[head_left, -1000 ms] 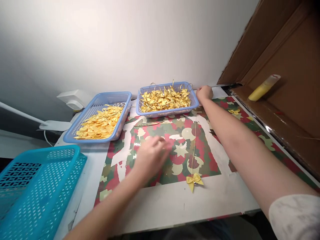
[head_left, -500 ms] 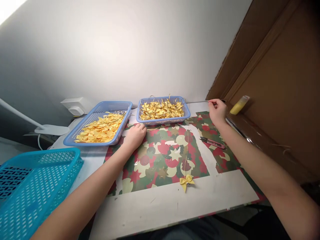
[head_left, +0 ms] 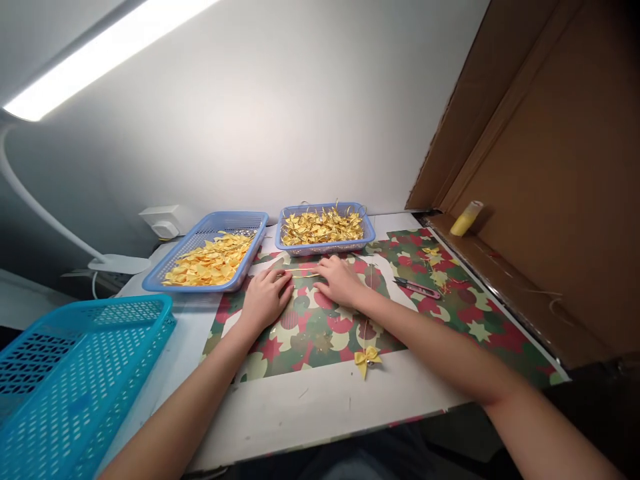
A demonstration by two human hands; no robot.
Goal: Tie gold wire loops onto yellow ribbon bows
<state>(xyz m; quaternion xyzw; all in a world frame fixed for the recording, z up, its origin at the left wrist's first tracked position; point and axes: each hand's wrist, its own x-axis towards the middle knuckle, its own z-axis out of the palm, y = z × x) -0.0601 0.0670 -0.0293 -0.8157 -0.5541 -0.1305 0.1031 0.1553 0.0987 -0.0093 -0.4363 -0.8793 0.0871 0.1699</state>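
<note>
The left hand [head_left: 265,297] lay flat and open on the white worktop [head_left: 325,407], holding nothing. The right hand [head_left: 340,283] pressed down beside it, but I could not tell if it pinched anything. Thin gold strings [head_left: 303,272] lay at their fingertips, probably pinned so they could not roll. A small yellow ribbon bow [head_left: 367,358] lay nearer the edge.

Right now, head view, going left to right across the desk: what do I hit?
Turquoise perforated plastic basket → blue plastic tray of flat yellow ribbon pieces → left hand → right hand → pink-handled thread snips → small yellow bottle on the cardboard ledge.
</note>
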